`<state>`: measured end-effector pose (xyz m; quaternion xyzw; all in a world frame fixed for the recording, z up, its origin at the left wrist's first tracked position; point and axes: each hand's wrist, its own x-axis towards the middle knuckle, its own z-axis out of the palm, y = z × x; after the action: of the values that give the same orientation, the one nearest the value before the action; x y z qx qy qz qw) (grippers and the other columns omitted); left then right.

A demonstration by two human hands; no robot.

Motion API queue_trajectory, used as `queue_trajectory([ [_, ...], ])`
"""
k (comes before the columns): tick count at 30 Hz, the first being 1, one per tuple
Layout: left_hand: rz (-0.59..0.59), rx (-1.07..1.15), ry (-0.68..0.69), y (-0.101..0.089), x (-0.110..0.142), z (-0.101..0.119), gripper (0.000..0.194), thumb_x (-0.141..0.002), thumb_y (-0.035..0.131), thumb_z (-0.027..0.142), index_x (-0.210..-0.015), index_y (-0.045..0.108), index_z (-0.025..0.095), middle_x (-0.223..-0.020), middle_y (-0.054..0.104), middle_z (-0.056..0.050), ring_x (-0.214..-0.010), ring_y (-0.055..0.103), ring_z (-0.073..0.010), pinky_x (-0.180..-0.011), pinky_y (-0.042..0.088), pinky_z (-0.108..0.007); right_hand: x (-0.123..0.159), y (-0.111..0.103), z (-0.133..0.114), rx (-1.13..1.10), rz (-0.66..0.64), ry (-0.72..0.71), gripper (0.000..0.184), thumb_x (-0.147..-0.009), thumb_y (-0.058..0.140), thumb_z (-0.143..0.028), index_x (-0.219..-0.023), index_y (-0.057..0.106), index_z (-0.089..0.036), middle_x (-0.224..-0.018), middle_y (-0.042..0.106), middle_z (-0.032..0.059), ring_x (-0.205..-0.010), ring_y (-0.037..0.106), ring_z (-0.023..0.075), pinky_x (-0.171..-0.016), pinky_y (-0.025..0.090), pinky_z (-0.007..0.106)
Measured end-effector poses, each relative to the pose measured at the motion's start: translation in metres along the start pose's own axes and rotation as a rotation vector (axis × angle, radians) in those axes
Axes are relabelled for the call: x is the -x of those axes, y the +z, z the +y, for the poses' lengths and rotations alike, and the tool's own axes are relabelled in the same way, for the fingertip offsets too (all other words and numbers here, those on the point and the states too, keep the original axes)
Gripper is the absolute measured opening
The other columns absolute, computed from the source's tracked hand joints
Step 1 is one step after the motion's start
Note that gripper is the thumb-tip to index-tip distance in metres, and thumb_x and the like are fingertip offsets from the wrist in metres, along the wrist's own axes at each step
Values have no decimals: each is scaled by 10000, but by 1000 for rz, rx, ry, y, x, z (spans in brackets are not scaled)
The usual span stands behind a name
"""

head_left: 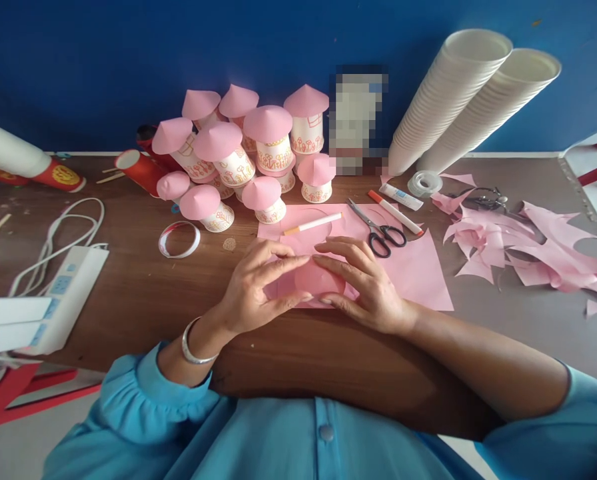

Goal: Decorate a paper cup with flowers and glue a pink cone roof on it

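Between my two hands is a small pink paper cone [318,279], held low over the table. My left hand [258,283] grips its left side with thumb and fingers, and my right hand [366,283] has its fingers around the right side. Beneath lies a pink paper sheet [426,280] with curved lines drawn on it. Just beyond my fingers rests a white marker with an orange end [313,224]. Black-handled scissors [378,230] lie on the sheet to the right, beside a second marker [396,213].
Paper cups with pink cone roofs [268,137] stand in a group at the back. Two tall stacks of white cups [451,100] lean against the blue wall. Pink paper scraps [498,233] lie on the right, a tape roll [179,240] and power strip [73,297] on the left.
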<state>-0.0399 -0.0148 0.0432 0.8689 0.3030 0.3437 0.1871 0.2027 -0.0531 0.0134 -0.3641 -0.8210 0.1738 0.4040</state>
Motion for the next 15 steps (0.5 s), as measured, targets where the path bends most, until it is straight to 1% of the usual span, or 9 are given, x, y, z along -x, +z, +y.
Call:
queue_trajectory([
  [4, 4, -61, 25, 6, 9, -5, 422, -839, 793, 428, -1227, 729, 275, -1032, 713, -74, -946, 653, -224, -896, 568, -412, 0, 0, 0, 11, -8, -2, 574, -969, 652, -436, -1497, 484, -287, -1374, 627, 156, -1281, 574, 350, -1045, 513, 606],
  [8, 22, -101, 44, 6, 10, -5, 419, -852, 775, 437, -1235, 724, 274, -1048, 710, -81, -959, 654, -231, -908, 567, -422, 0, 1, -1, 17, -4, -12, 568, -971, 655, -418, -1493, 488, -269, -1355, 633, 163, -1272, 574, 345, -1038, 516, 600],
  [11, 57, -84, 56, 2, 8, 0, 409, -860, 769, 373, -1251, 711, 267, -1087, 699, -81, -990, 657, -225, -906, 573, -398, -1, 1, -1, -7, -1, -14, 558, -978, 646, -422, -1486, 496, -247, -1354, 630, 171, -1269, 575, 338, -1041, 516, 592],
  [13, 78, -26, -5, 1, 7, 2, 368, -885, 740, 313, -1247, 703, 262, -1104, 700, -76, -1008, 661, -217, -909, 574, -381, -1, 2, -1, -19, -2, -10, 590, -976, 646, -447, -1504, 473, -251, -1363, 627, 171, -1274, 577, 341, -1044, 514, 596],
  [15, 78, 69, -118, 1, 7, 1, 313, -923, 691, 281, -1234, 693, 246, -1107, 709, -75, -1002, 668, -205, -909, 574, -367, 0, 1, -2, -15, 0, -4, 625, -969, 651, -470, -1521, 449, -257, -1369, 628, 168, -1278, 578, 347, -1048, 513, 601],
])
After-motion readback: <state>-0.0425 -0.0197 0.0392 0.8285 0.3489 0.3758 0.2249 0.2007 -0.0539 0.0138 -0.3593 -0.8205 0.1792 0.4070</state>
